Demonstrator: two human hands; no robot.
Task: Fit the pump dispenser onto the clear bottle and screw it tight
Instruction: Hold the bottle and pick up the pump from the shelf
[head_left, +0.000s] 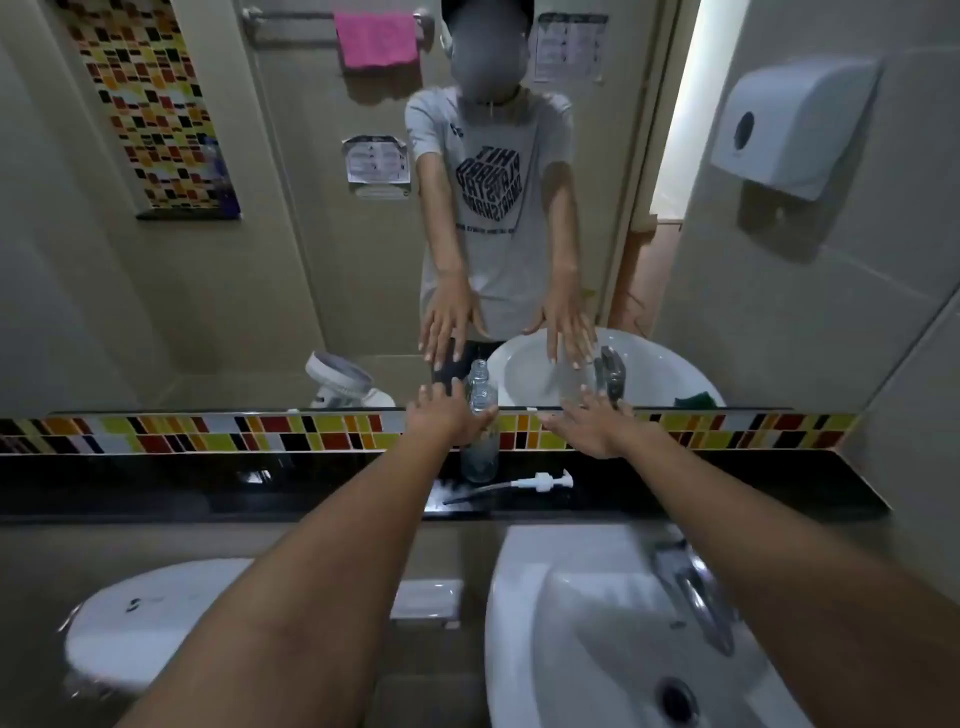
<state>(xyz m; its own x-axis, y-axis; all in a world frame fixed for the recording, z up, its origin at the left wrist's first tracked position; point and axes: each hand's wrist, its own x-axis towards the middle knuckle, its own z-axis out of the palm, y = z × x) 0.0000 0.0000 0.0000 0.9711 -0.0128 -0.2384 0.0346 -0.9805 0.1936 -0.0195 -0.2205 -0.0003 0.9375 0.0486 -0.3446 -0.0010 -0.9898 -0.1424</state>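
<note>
A clear bottle (480, 457) stands upright with no cap on the black ledge (208, 493) under the mirror. The white pump dispenser (540, 482) lies flat on the ledge just to the bottle's right, its tube pointing left. My left hand (444, 418) reaches forward with fingers spread, right beside the bottle's left side and partly in front of it; it holds nothing. My right hand (592, 426) is stretched out flat, fingers apart, to the right of the bottle and above the pump. Both hands are reflected in the mirror.
A white sink (571, 623) with a chrome tap (691, 597) sits below the ledge on the right. A white toilet seat (156, 613) is at lower left. A paper dispenser (789, 124) hangs on the right wall. Coloured tiles (260, 431) run behind the ledge.
</note>
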